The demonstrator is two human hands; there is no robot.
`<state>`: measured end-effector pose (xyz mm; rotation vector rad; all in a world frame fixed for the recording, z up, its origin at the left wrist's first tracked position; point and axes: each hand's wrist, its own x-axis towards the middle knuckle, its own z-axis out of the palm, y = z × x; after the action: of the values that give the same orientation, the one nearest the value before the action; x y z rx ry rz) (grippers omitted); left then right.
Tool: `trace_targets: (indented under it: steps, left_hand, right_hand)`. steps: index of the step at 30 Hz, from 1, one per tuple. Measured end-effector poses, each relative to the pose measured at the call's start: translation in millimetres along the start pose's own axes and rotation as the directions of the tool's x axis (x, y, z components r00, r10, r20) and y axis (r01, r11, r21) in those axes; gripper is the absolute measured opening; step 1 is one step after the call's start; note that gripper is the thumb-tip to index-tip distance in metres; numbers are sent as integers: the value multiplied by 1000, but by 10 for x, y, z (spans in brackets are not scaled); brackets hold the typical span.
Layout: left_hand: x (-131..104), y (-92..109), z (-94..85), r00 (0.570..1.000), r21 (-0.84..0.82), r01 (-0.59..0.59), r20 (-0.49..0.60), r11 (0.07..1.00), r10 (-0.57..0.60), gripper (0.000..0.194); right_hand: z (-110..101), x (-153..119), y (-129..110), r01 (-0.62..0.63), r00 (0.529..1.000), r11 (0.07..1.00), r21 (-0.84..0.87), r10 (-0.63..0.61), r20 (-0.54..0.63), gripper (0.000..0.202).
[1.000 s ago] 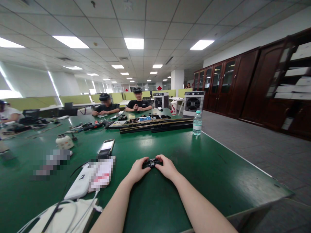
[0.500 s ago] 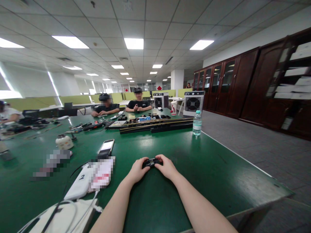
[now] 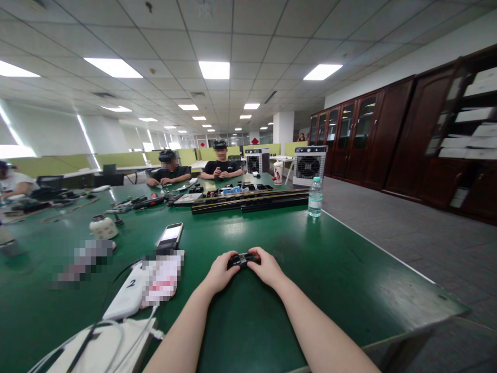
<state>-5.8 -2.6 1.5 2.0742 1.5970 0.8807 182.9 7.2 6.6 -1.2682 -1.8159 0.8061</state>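
A small black part (image 3: 243, 260) with a lighter, detailed middle is held level between my two hands, just over the green table (image 3: 248, 321). It is too small to tell its exact kind. My left hand (image 3: 222, 270) is closed on its left end, thumb at the near side and fingers behind. On the right end, my right hand (image 3: 267, 267) pinches it in the same way. The fingertips hide both ends of the part.
Left of my arms lie a phone (image 3: 171, 235), a white power bank (image 3: 126, 292) and cables. Black rails (image 3: 272, 201) and loose parts lie across the far side. A water bottle (image 3: 315, 197) stands near the right edge. Two people sit opposite.
My hands and the black part stay in nearly the same place. Across the table, the left-hand person's hands have shifted slightly.
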Motion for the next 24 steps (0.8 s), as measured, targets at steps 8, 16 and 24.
trace_targets:
  steps: [8, 16, 24]
  left_hand:
    - [14, -12, 15, 1000, 18, 0, 8, 1000, 0, 42]
    - [18, -24, 25, 1000, 41, -6, 1, 999, 6, 42]
    - [15, -3, 20, 1000, 64, 3, 6, 998, -4, 41]
  right_hand:
    - [-6, 2, -10, 19, 1000, 1000, -24, -19, 0, 32]
    - [-2, 5, -2, 32, 999, 999, -17, -33, -10, 33]
    - [-1, 6, 5, 34, 999, 999, -19, -34, -4, 33]
